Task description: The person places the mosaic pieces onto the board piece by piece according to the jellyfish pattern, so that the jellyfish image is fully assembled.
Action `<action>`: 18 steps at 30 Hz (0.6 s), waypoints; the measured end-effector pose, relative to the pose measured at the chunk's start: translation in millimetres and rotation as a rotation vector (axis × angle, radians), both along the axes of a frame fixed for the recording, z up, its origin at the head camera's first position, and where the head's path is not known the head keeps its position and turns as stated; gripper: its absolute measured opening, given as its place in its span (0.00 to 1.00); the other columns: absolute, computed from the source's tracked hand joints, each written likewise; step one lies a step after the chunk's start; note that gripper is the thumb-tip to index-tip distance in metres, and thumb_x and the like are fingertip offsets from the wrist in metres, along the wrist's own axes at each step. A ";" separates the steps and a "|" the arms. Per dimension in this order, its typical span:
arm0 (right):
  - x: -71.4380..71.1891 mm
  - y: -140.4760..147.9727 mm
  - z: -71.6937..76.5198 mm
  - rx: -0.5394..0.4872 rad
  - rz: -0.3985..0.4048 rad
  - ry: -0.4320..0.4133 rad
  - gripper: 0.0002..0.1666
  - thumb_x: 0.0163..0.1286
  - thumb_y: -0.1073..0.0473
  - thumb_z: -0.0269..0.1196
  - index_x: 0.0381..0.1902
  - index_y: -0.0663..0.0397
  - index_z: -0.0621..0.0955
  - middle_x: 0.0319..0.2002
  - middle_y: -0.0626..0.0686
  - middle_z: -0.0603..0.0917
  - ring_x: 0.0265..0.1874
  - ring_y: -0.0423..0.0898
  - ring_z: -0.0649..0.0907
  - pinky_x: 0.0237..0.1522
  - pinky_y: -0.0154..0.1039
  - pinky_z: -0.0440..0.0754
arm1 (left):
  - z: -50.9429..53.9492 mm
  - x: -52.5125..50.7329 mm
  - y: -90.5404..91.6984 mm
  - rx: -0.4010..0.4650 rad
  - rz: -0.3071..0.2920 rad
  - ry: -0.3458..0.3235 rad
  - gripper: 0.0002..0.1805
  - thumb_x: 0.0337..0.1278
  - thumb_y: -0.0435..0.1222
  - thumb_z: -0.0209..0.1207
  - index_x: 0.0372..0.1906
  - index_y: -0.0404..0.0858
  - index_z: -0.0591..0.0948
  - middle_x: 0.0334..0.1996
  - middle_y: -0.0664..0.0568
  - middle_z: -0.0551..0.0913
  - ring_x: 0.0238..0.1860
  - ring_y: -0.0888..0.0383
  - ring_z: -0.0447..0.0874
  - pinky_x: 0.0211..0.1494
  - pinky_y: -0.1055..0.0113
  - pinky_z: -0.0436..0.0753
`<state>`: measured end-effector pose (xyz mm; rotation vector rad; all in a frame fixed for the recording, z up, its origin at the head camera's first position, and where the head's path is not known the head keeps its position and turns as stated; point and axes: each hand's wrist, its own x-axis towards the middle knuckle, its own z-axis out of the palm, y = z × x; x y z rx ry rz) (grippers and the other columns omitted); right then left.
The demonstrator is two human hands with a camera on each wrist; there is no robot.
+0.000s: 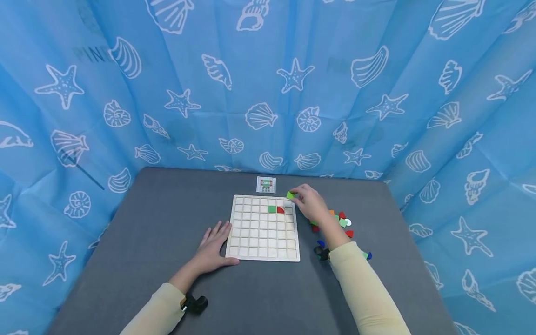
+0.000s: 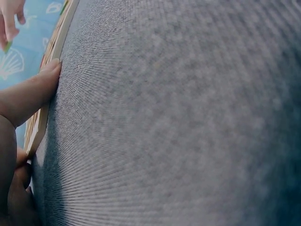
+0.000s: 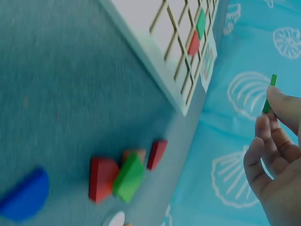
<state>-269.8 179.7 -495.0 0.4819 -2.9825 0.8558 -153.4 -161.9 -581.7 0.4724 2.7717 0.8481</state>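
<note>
A white gridded board [image 1: 264, 259] lies on the grey table. In its upper part a green square tile [image 1: 272, 209] and a red rounded tile [image 1: 280, 210] sit in neighbouring cells. My right hand [image 1: 311, 204] is raised over the board's far right corner and pinches a light green tile [image 3: 270, 96] between thumb and fingertips. My left hand [image 1: 214, 251] rests at the near left corner, fingers spread along the left side and thumb [image 2: 35, 92] against the near edge.
Several loose pieces lie right of the board, partly hidden by the right forearm, among them a red piece [image 1: 349, 233] and a blue piece [image 3: 28, 195]. A small picture card [image 1: 265, 184] lies beyond the board. A blue shell-patterned curtain [image 1: 268, 93] surrounds the table.
</note>
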 end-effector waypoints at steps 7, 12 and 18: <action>-2.0 -21.4 -7.1 0.002 0.045 0.007 0.18 0.73 0.56 0.64 0.59 0.51 0.83 0.53 0.53 0.81 0.45 0.48 0.81 0.42 0.47 0.82 | 2.8 -0.9 1.7 0.022 0.007 0.016 0.66 0.44 0.64 0.71 0.81 0.36 0.52 0.81 0.43 0.50 0.82 0.41 0.40 0.79 0.38 0.40; -3.4 -36.3 -12.4 -0.004 0.079 -0.016 0.18 0.74 0.57 0.64 0.59 0.51 0.83 0.55 0.53 0.81 0.44 0.48 0.81 0.41 0.46 0.81 | 1.9 -0.7 0.4 0.031 0.005 0.001 0.66 0.44 0.64 0.71 0.81 0.38 0.50 0.82 0.45 0.49 0.82 0.42 0.38 0.79 0.38 0.39; -6.9 -48.5 -24.5 0.018 0.103 -0.053 0.17 0.73 0.57 0.65 0.58 0.49 0.84 0.55 0.52 0.82 0.44 0.47 0.82 0.42 0.45 0.82 | 0.4 -0.8 0.8 0.020 -0.003 -0.006 0.66 0.45 0.66 0.70 0.82 0.39 0.49 0.82 0.46 0.48 0.82 0.43 0.37 0.80 0.39 0.39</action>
